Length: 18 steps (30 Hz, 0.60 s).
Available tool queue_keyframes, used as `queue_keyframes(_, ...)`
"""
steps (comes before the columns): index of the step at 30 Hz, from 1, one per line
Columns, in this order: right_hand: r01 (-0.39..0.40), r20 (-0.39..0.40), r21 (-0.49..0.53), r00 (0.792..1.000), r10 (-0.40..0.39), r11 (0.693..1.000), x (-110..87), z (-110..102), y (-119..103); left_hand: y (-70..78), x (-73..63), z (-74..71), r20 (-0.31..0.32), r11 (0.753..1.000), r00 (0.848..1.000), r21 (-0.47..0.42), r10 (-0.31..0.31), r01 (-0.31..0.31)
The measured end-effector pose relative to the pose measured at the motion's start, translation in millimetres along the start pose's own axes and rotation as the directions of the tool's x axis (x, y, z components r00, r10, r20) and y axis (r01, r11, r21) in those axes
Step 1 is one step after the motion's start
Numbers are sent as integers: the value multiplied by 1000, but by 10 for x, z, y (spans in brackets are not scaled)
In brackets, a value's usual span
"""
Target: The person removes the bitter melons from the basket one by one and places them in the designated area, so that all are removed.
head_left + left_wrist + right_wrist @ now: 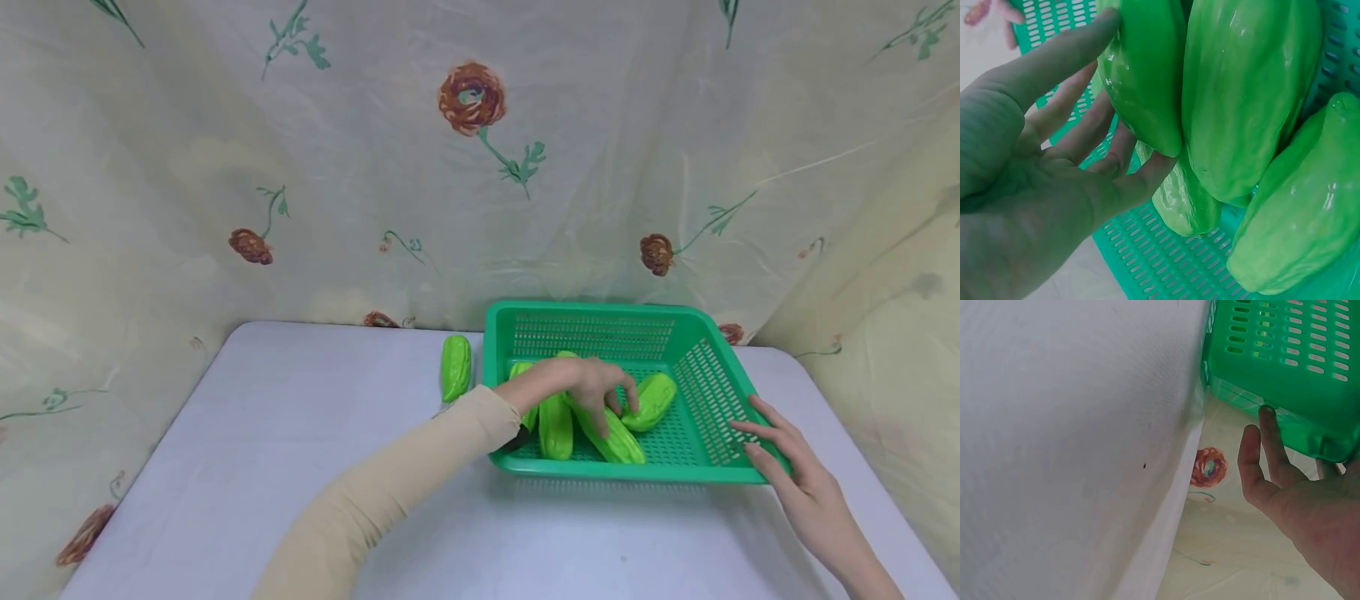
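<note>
Gourds [555, 429] mostly sit in the basket [705, 474]; one gourd [456, 368] lies outside, left. Left hand [597, 385] and right hand [804, 479] touch loosely, not gripping.

Grn. slatted basket [585, 307] on white worktop [285, 417], R of ctr. In it, at least 4 lt.-grn. gourds [652, 402], exact no. unclear, arm in way. One more, loose gourd [455, 367], upright-ish in view on worktop just L of basket, nr. back edge. L grip (bare hand) [600, 386] inside basket, above gourds, fingers pointing down; contact hard to tell. Beige sleeve [397, 467] crosses from btm. L. R grip [806, 475], also bare, fingers spread, at basket's R front corner, touching rim. Behind: pale floral cloth [360, 150], brn. flowers, grn. stems.
</note>
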State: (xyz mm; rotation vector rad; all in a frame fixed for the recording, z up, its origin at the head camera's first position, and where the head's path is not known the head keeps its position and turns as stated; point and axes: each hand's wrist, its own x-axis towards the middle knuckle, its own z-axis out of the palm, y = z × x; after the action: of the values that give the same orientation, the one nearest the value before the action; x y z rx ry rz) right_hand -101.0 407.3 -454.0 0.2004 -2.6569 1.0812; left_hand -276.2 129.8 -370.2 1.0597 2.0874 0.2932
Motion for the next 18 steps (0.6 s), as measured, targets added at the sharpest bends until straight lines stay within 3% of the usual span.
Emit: queue_keyframes(18,10,-12,-6,1000,-10,1000,-3,12,19,-12,-72,-40,-22,991,999,124,-43,45)
